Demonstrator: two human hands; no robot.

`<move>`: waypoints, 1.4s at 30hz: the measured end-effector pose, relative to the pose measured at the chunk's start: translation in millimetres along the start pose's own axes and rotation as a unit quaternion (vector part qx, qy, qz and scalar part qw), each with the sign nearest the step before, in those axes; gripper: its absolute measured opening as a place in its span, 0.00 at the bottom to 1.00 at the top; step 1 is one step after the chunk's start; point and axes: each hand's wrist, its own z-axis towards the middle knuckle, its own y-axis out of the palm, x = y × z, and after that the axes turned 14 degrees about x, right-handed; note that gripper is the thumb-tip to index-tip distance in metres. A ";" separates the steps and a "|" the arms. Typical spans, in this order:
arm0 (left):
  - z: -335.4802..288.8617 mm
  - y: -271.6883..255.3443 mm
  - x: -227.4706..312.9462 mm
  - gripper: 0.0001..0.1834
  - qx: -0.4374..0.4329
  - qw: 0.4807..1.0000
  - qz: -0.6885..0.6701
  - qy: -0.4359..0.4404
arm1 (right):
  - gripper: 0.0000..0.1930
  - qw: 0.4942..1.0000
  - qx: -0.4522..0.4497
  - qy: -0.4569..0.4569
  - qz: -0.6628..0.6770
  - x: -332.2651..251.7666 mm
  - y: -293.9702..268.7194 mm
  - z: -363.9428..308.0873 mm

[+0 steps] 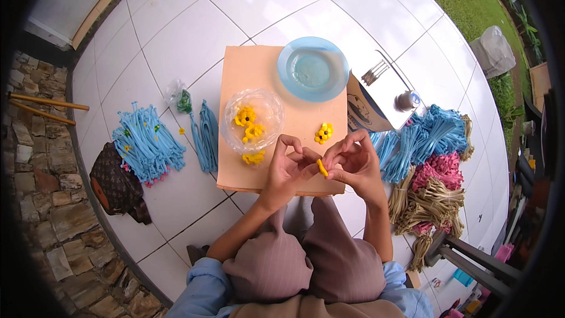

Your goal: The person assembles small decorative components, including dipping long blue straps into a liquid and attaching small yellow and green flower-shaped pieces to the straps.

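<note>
A small yellow flower piece (322,168), seen edge-on, is between my two hands over the near edge of a tan board (306,116). My left hand (289,168) is closed, with its thumb and fingertips against the piece's left side. From the other side my right hand (358,162) pinches it too, thumb below and fingers curled above. A finished-looking yellow flower with dark beads (323,133) lies on the board just beyond my fingers. To the left, a clear plastic bowl (276,105) holds yellow flowers (245,116); more yellow shows at its near rim.
A translucent blue plate (340,85) stands at the board's far side. Right of it are a white tray (382,91), a thread spool (407,101) and bundles of blue, pink and beige strands (435,197). Blue bundles (150,144) and a brown bag (116,181) lie left.
</note>
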 end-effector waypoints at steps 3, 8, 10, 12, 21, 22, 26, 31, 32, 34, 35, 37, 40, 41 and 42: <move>-0.1 -7.0 2.8 0.20 -0.018 0.992 -0.049 -0.116 | 0.21 0.996 0.007 -0.072 -0.050 4.3 -2.9 -4.5; -1.0 -11.0 8.7 0.20 -0.057 0.956 -0.155 -0.242 | 0.21 0.988 0.058 -0.134 -0.060 8.8 -5.0 -1.1; -2.1 -4.7 12.5 0.19 -0.057 0.953 -0.156 -0.252 | 0.20 0.976 0.107 -0.181 -0.059 6.3 -11.5 3.4; -2.6 4.8 11.2 0.16 -0.009 0.997 0.020 -0.071 | 0.21 0.957 0.210 -0.184 -0.080 -3.6 -21.3 5.1; 18.1 18.1 2.7 0.09 0.069 0.758 0.573 0.305 | 0.14 0.873 0.187 -0.136 -0.430 16.4 -3.7 4.7; 17.5 18.7 1.7 0.09 0.069 0.757 0.573 0.305 | 0.14 0.873 0.187 -0.136 -0.429 18.2 -4.1 5.2; 6.8 22.6 0.6 0.09 0.081 0.743 0.600 0.286 | 0.12 0.821 0.182 -0.225 -0.491 22.6 -6.3 8.2; -8.5 21.4 55.4 0.09 0.132 0.780 0.483 0.376 | 0.12 0.847 0.243 -0.229 -0.414 -4.6 6.2 8.9; -10.2 10.2 66.8 0.10 0.166 0.777 0.471 0.383 | 0.13 0.867 0.224 -0.241 -0.374 -6.9 7.8 14.4; -10.4 -13.2 85.4 0.14 0.232 0.795 0.420 0.371 | 0.14 0.923 0.153 -0.225 -0.274 -14.3 32.6 27.1; -8.9 -27.5 87.6 0.21 0.241 0.797 0.421 0.360 | 0.16 0.935 0.108 -0.190 -0.279 -18.1 48.7 31.2; -5.6 -39.4 84.5 0.25 0.249 0.781 0.473 0.324 | 0.21 0.928 0.046 -0.163 -0.331 -10.8 68.0 46.4; -2.7 -62.5 68.7 0.31 0.233 0.797 0.511 0.222 | 0.24 0.914 -0.030 -0.146 -0.378 21.7 83.8 65.5; -0.3 -63.6 62.2 0.32 0.193 0.839 0.482 0.163 | 0.26 0.894 -0.061 -0.184 -0.404 27.2 82.9 68.0; -1.3 -61.5 66.5 0.32 0.204 0.835 0.479 0.176 | 0.27 0.872 -0.091 -0.225 -0.425 26.5 88.7 69.4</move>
